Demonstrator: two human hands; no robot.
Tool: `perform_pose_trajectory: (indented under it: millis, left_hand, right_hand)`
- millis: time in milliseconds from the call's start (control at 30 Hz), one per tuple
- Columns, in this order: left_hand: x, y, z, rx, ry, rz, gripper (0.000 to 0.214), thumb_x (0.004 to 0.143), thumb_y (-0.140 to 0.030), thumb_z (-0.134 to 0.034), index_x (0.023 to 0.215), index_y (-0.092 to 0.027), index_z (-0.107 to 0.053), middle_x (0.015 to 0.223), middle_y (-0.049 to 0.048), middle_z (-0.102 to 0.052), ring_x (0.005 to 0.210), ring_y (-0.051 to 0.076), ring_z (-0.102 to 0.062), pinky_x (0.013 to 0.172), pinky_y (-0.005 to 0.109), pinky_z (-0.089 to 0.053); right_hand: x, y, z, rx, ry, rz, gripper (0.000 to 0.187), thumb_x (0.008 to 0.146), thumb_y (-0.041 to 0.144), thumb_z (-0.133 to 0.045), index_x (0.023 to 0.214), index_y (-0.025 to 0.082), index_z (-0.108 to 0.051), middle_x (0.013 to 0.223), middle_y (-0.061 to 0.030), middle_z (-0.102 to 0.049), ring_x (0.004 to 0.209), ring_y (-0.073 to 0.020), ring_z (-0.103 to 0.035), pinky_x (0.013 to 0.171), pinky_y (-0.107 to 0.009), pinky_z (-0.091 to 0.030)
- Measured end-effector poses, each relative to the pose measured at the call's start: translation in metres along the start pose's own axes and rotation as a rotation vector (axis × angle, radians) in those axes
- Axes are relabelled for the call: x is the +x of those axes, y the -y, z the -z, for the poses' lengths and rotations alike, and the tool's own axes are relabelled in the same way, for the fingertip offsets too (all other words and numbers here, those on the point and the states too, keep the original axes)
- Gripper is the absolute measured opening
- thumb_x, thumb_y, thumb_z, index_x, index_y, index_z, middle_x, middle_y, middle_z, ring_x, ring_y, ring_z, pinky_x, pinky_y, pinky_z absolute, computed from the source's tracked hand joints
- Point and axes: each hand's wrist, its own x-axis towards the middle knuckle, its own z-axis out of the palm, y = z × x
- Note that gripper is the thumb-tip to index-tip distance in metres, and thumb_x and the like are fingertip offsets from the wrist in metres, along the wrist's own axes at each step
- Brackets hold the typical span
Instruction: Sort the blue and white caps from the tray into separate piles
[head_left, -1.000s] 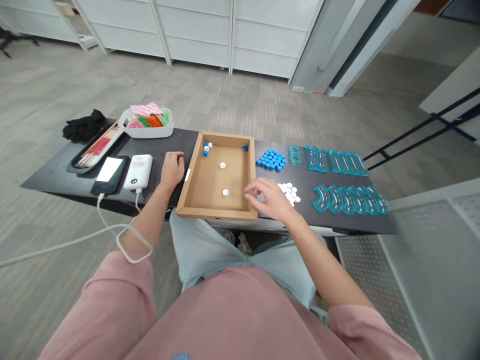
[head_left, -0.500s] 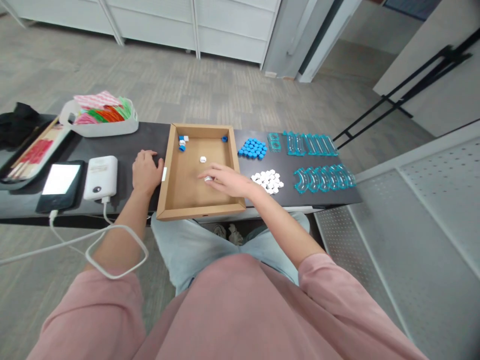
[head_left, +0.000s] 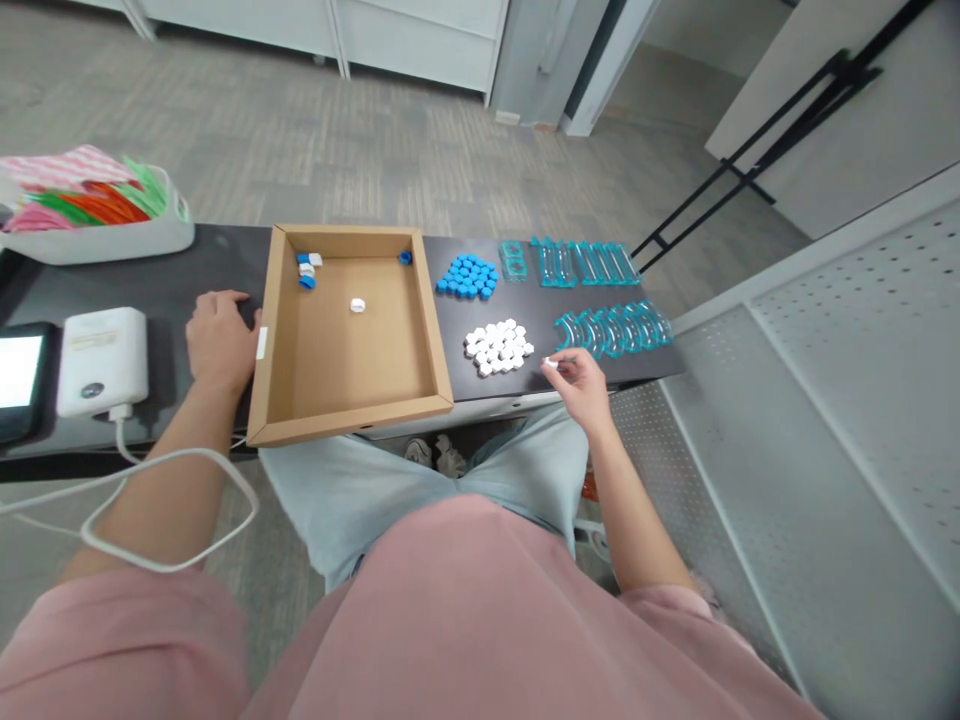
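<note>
My right hand [head_left: 583, 392] is over the table's front edge, to the right of the pile of white hexagonal pieces [head_left: 496, 346]. Its fingertips pinch one small white piece [head_left: 550, 363]. My left hand [head_left: 219, 338] rests on the table against the left wall of a shallow cardboard box [head_left: 352, 414], fingers stretched and thumb apart. Inside the box, one white piece [head_left: 358, 305] lies near the middle. A small cluster of blue and white pieces [head_left: 306, 270] sits in its far left corner, and a blue piece [head_left: 405, 258] in the far right one.
Blue pieces [head_left: 467, 276] lie grouped right of the box. Beyond them are clear teal-edged straight parts [head_left: 585, 264], curved parts [head_left: 615, 330] and small square parts [head_left: 513, 261]. A power bank [head_left: 105, 360], its white cable [head_left: 187, 456] and a white bin [head_left: 105, 243] are on the left.
My right hand has moved right, out of the box and past the white pile, with a white piece in its fingers. The view has shifted right. My left hand stays beside the box.
</note>
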Motion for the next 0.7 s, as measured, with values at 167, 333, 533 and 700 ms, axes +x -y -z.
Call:
perform_pose_trajectory:
  millis: [167, 333, 533, 700]
  left_hand:
    - [-0.003, -0.003, 0.006, -0.037, 0.011, 0.007, 0.053, 0.101, -0.038, -0.051, 0.148, -0.02, -0.066, 0.17, 0.0231, -0.062, 0.166, 0.039, -0.054, 0.14, 0.056, -0.044]
    - [-0.006, -0.006, 0.009, -0.045, -0.008, -0.004, 0.049, 0.096, -0.035, -0.056, 0.142, -0.021, -0.067, 0.166, 0.0226, -0.065, 0.164, 0.039, -0.055, 0.139, 0.056, -0.045]
    - [-0.004, -0.004, 0.006, -0.035, -0.012, -0.015, 0.046, 0.098, -0.032, -0.057, 0.141, -0.018, -0.067, 0.163, 0.0229, -0.064, 0.16, 0.039, -0.057, 0.138, 0.052, -0.045]
    - [-0.005, -0.004, 0.003, -0.036, -0.022, -0.024, 0.046, 0.105, -0.031, -0.055, 0.145, -0.013, -0.067, 0.162, 0.0251, -0.064, 0.154, 0.04, -0.059, 0.135, 0.055, -0.046]
  right_hand:
    - [0.0, -0.005, -0.022, -0.043, 0.027, -0.013, 0.036, 0.092, 0.065, -0.081, 0.096, 0.031, -0.071, 0.102, -0.0114, -0.079, 0.096, -0.0348, -0.076, 0.087, -0.054, -0.068]
    - [0.006, -0.012, -0.036, 0.01, 0.023, -0.029, 0.043, 0.088, 0.067, -0.081, 0.101, 0.03, -0.063, 0.118, -0.0135, -0.075, 0.089, -0.0309, -0.077, 0.07, -0.045, -0.062]
    - [-0.002, -0.01, -0.029, 0.039, -0.012, -0.031, 0.042, 0.092, 0.07, -0.079, 0.099, 0.032, -0.06, 0.104, -0.0108, -0.07, 0.091, -0.0334, -0.075, 0.07, -0.047, -0.062]
    - [0.014, 0.029, -0.03, 0.029, 0.014, 0.095, 0.034, 0.099, 0.063, -0.076, 0.101, 0.031, -0.066, 0.1, -0.0095, -0.073, 0.085, -0.0305, -0.07, 0.078, -0.05, -0.063]
